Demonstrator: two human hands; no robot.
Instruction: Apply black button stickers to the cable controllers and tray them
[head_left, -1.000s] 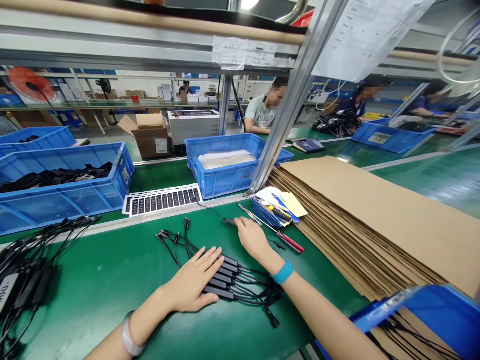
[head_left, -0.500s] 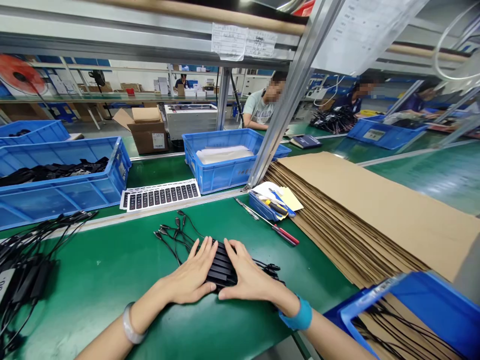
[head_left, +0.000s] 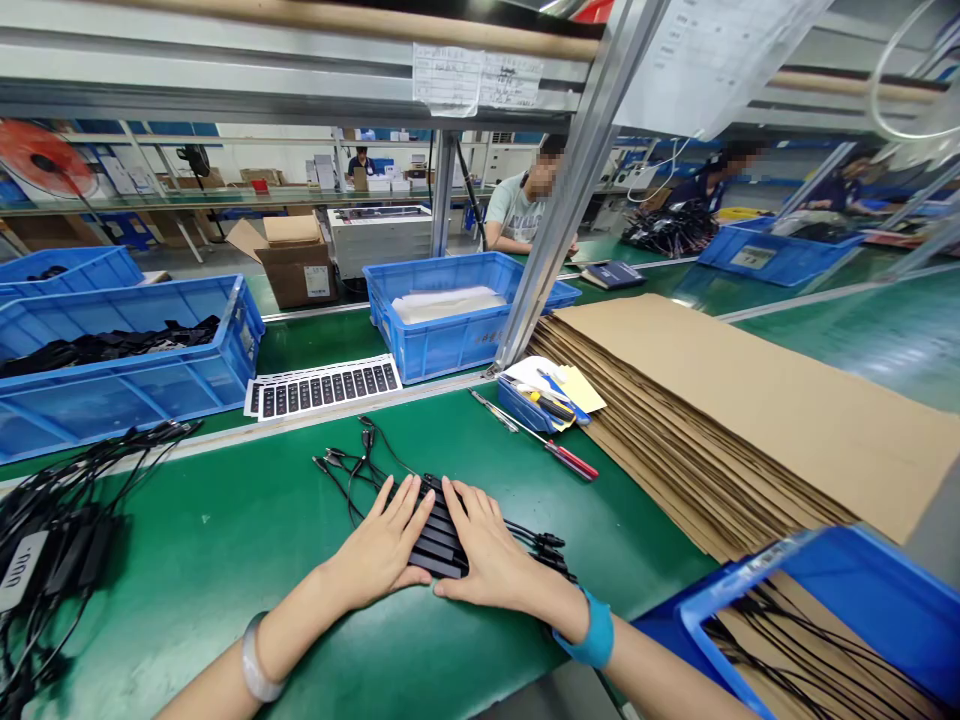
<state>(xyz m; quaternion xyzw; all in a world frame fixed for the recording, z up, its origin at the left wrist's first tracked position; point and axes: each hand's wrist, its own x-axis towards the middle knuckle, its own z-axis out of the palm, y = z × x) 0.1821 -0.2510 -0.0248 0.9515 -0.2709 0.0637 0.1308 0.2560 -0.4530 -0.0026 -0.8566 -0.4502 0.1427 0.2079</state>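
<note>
Several black power adapters (head_left: 439,540) lie side by side in a row on the green table (head_left: 247,520). My left hand (head_left: 386,545) rests flat along the left end of the row, fingers stretched out. Opposite it, my right hand (head_left: 487,550) lies over the right end with its fingers extended. Thin black cables (head_left: 351,470) with plugs spread out beyond my left fingertips. More cable ends (head_left: 546,545) stick out to the right of my right hand. Parts of the adapters are hidden beneath both palms.
At left lies a heap of adapters with cables (head_left: 71,550). Printed label sheets (head_left: 330,388), a screwdriver (head_left: 571,460) and a small tool tray (head_left: 525,405) lie along the back. Stacked cardboard sheets (head_left: 735,400) and a blue bin (head_left: 697,640) flank the right. Co-workers sit beyond.
Both hands stay on the adapter row. The adapters look more evenly lined up, and the cable plugs at the far left have shifted slightly. The camera view has moved a little.
</note>
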